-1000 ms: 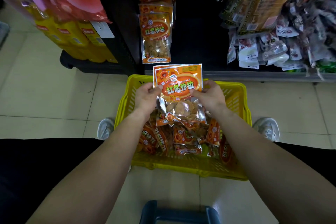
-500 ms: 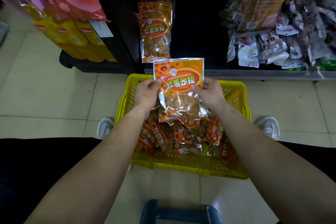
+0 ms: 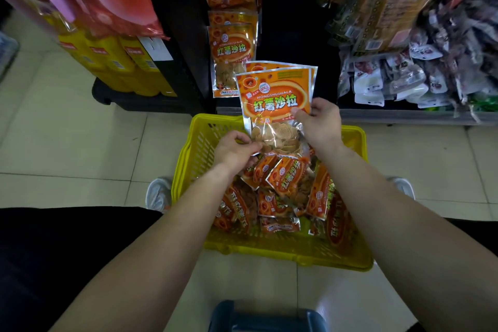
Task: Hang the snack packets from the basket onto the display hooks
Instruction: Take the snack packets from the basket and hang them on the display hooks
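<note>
The right hand (image 3: 320, 124) grips the side of an orange snack packet (image 3: 275, 100) with its fingers. The left hand (image 3: 234, 148) pinches the bottom corner. The packet is up over the yellow basket (image 3: 186, 159) on the floor, which is full of more packets (image 3: 285, 178). The same kind hang on the rack behind (image 3: 231, 51).

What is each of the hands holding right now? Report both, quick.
Left hand: pinches the snack packet at its lower corner.
Right hand: grips the same packet's right edge.
</note>
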The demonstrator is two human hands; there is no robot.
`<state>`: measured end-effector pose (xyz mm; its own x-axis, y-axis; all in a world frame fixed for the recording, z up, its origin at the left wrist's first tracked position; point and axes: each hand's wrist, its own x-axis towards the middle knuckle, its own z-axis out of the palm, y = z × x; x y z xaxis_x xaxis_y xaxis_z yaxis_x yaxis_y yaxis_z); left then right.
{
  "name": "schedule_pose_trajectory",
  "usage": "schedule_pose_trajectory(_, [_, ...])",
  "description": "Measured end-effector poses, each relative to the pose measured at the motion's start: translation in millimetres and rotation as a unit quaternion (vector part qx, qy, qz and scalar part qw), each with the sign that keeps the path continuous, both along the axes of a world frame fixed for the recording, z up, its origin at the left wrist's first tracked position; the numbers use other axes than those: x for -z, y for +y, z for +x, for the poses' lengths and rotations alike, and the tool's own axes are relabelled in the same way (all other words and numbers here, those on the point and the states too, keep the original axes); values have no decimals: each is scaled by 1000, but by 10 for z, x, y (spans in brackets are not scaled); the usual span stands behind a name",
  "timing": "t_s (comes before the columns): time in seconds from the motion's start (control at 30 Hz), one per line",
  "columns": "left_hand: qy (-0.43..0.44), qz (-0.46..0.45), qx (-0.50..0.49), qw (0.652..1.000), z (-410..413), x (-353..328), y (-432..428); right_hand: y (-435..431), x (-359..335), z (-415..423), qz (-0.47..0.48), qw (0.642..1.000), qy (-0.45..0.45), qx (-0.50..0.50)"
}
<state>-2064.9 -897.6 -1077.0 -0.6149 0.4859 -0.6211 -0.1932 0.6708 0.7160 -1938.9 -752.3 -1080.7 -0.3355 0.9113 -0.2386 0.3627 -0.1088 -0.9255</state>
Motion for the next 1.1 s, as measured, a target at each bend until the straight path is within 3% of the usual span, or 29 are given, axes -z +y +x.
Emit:
schedule_pose_trajectory(0.43, [40,53,-47,997,-53,78,-10,19,-49,-11,-37,998,31,44])
schedule_pose_trajectory(0.63, [19,74,-86,993,-103,83,11,98,-58,27,-35,998,16,57])
schedule_pose_trajectory(1.1, [-71,98,-1,993,-215,43,68,376,-32,129,-50,986,-88,130])
